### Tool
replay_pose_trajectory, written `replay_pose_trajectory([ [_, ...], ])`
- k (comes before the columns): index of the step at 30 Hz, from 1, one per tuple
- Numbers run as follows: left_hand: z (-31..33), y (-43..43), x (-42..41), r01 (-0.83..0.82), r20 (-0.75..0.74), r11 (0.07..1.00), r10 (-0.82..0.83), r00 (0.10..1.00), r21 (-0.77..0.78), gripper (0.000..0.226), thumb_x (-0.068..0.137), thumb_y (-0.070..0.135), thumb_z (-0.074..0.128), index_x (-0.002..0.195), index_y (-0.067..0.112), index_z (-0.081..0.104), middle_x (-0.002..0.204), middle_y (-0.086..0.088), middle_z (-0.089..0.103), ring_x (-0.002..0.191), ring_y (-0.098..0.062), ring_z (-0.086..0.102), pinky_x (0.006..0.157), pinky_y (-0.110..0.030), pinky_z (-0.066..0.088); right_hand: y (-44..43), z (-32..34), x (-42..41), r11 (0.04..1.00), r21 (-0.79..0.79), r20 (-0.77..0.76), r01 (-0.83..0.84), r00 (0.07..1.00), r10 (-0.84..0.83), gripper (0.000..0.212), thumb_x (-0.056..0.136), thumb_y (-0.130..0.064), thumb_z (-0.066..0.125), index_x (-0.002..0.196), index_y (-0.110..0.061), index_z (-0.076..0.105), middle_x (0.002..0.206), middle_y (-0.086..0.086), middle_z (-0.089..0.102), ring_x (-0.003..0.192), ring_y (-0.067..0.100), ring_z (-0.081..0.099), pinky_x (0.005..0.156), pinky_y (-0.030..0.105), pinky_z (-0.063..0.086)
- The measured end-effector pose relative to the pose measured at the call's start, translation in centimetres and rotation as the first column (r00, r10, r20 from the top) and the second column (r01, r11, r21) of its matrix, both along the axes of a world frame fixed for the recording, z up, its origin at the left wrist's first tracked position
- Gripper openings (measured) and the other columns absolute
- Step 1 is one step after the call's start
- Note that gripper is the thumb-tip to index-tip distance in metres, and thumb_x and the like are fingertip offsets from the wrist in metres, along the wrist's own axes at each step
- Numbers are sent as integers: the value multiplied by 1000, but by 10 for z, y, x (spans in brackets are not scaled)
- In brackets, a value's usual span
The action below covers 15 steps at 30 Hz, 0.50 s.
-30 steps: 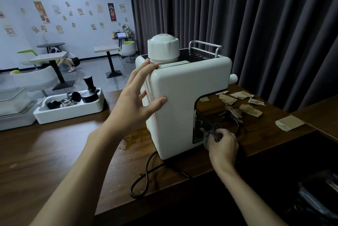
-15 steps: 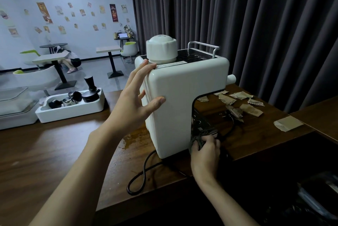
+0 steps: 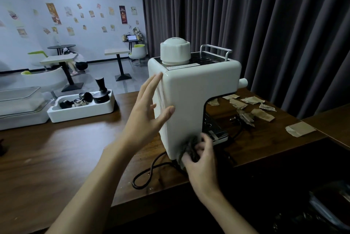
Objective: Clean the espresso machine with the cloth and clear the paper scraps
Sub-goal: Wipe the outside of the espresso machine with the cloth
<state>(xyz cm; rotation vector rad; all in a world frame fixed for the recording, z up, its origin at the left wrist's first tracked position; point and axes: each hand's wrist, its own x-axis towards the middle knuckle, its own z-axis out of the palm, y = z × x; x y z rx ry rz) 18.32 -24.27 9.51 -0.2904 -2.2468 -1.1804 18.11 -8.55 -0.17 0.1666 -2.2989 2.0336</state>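
Observation:
A white espresso machine (image 3: pixel 197 91) stands on the dark wooden counter (image 3: pixel 56 150), its side toward me. My left hand (image 3: pixel 149 110) lies flat with straight fingers against the machine's near left edge. My right hand (image 3: pixel 200 158) grips a crumpled dark grey cloth (image 3: pixel 187 148) and holds it against the machine's lower front corner, beside the drip tray (image 3: pixel 217 135). Several brown paper scraps (image 3: pixel 251 106) lie on the counter behind the machine, and a larger scrap (image 3: pixel 300 129) lies near the right edge.
The machine's black power cord (image 3: pixel 149 171) loops on the counter in front of it. A white tray (image 3: pixel 81 109) with a tamper and small metal cups sits at the left, beside a clear lidded container (image 3: pixel 19 101). Dark curtains hang behind. A black bag (image 3: pixel 325 211) lies below right.
My right hand has slid the cloth leftward, from under the brew head to the machine's lower front corner. My left hand has shifted slightly lower on the machine's edge.

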Motion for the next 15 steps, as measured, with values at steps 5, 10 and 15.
replay_pose_trajectory([
  [5, -45, 16, 29, -101, 109, 995, 101, 989, -1, 14, 93, 19, 67, 100, 31, 66, 87, 11, 68, 72, -4, 61, 64, -21, 47, 34, 12, -10, 966, -250, 16, -62, 998, 68, 42, 86, 4, 64, 113, -28, 58, 112, 1, 67, 99, 11, 67, 86, 24, 55],
  [10, -47, 43, 34, 41, 430, 993, -85, 899, 110, 63, 78, 60, 63, 129, 22, 62, 110, 12, 72, 97, -2, 69, 86, -28, 58, 48, 23, -9, 870, -464, 9, -166, 981, 192, 26, 89, 7, 59, 108, -11, 59, 108, 17, 68, 102, 26, 67, 84, 35, 55],
  [15, -47, 53, 29, -4, 425, 955, -128, 896, 296, 44, 77, 37, 77, 113, 12, 71, 101, -1, 77, 91, -13, 73, 81, -31, 60, 58, 24, -9, 840, -501, 34, -208, 965, 259, 23, 91, 7, 55, 109, -8, 58, 117, 13, 66, 111, 26, 64, 94, 40, 53],
])
